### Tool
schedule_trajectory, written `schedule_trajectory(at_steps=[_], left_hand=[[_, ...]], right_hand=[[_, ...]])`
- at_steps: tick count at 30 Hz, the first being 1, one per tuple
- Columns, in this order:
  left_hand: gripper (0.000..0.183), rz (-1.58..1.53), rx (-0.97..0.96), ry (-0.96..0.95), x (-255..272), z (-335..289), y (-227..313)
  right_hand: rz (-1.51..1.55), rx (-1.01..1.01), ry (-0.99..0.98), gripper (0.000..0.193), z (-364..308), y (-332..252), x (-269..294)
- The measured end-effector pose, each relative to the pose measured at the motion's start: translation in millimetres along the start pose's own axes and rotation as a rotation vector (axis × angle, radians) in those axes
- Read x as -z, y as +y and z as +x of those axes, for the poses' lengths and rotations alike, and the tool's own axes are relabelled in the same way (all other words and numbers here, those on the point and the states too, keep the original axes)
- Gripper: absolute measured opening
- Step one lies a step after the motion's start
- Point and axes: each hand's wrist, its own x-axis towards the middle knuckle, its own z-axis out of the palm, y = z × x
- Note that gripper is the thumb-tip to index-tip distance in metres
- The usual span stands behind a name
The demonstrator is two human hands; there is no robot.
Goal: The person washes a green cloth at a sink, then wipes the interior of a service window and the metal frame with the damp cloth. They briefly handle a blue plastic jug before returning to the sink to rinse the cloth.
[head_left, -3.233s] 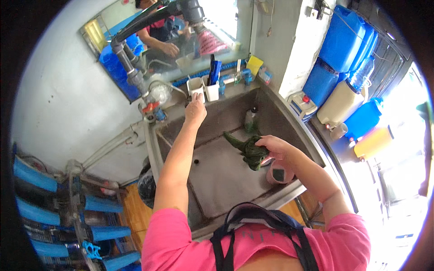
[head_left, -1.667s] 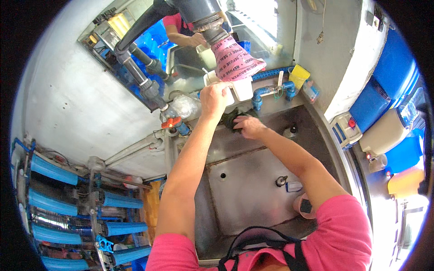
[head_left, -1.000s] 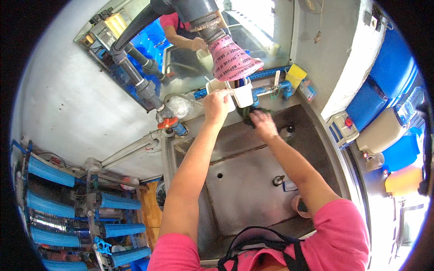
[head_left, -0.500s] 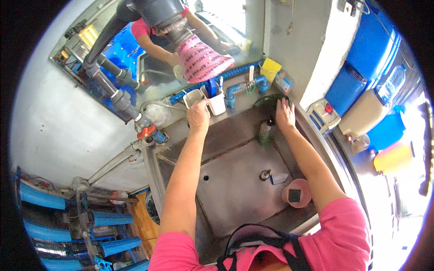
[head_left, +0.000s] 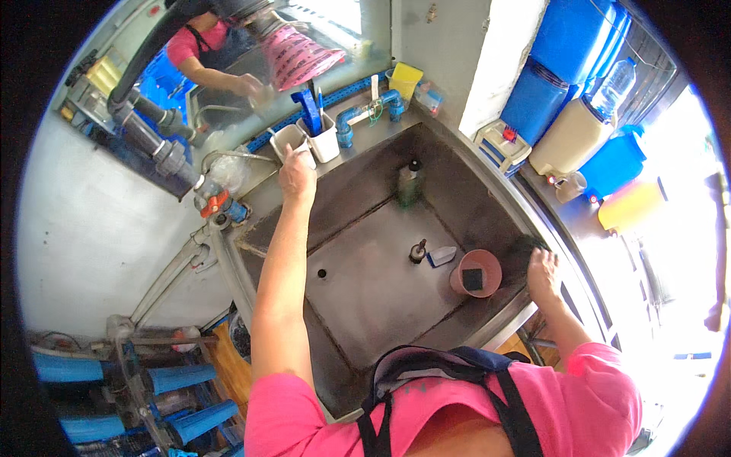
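My left hand [head_left: 297, 177] is closed on the near edge of a white plastic container [head_left: 292, 139] on the sink's back ledge. Beside it stands a second white container [head_left: 326, 141] with a blue-handled tool [head_left: 308, 110] and other thin items. My right hand [head_left: 543, 278] presses a dark green scouring pad [head_left: 529, 250] against the right rim of the metal sink [head_left: 365, 305]; its fingers partly hide the pad. Inside the sink are a pink bucket [head_left: 489, 266] holding a dark square pad [head_left: 472, 279], a blue-and-white brush [head_left: 441, 257], a small metal-topped item [head_left: 417, 251] and a bottle [head_left: 410, 185].
Blue pipes [head_left: 365, 114] run along the back ledge near a yellow item [head_left: 403, 78]. A pink-wrapped funnel shape [head_left: 298, 59] hangs above. A red-handled valve [head_left: 215, 204] sits at the left corner. Blue drums [head_left: 525, 95] and a beige jerrycan [head_left: 571, 141] stand to the right.
My right hand has slid with the dark pad from the sink's back right corner toward me along the right side. My left hand stays at the white container. The view has shifted.
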Motion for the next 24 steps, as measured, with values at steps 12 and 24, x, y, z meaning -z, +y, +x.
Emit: schedule_trajectory(at_steps=[12,24], left_hand=[[0.027,-0.020,-0.075,0.496,120,-55,-93],[0.018,0.148,0.391,0.277,153,-122,-176]], right_hand=[[1.100,0.890,-0.498,0.038,97,-234,114],[0.322,1.041,-0.010,0.102,153,-558,155]])
